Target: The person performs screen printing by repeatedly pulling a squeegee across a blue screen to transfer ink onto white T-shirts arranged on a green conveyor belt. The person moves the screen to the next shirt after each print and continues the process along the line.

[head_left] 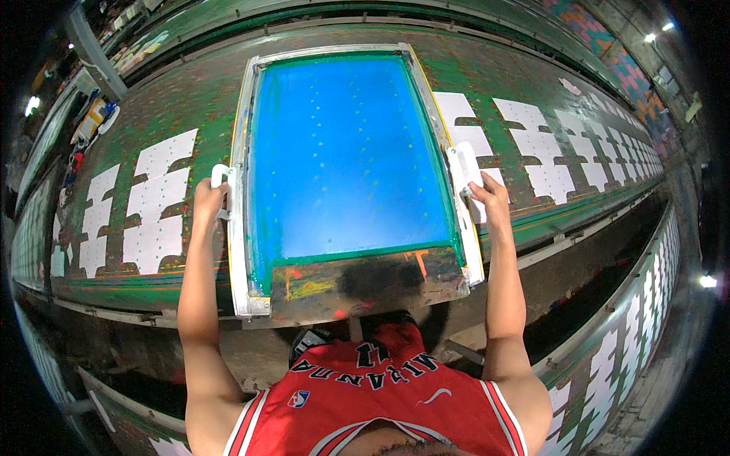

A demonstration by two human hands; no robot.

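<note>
A screen printing frame (pixel 240 251) with a blue mesh (pixel 346 159) lies in front of me over the long green printing table (pixel 213 99). My left hand (pixel 207 204) is closed round the white handle (pixel 220 176) on the frame's left side. On the right side my right hand (pixel 493 199) grips the other white handle (pixel 464 158). Dotted marks run up the mesh, and green edging borders it. A dark board (pixel 365 286) smeared with yellow, red and orange paint sits at the frame's near end. The frame hides whatever lies under it.
White cut panels (pixel 158 205) lie left of the frame, and rows of similar panels (pixel 537 146) stretch away to the right. Rails edge the table (pixel 563 242). Another panel-covered table (pixel 608 357) stands at the lower right. A post (pixel 97 53) rises at the far left.
</note>
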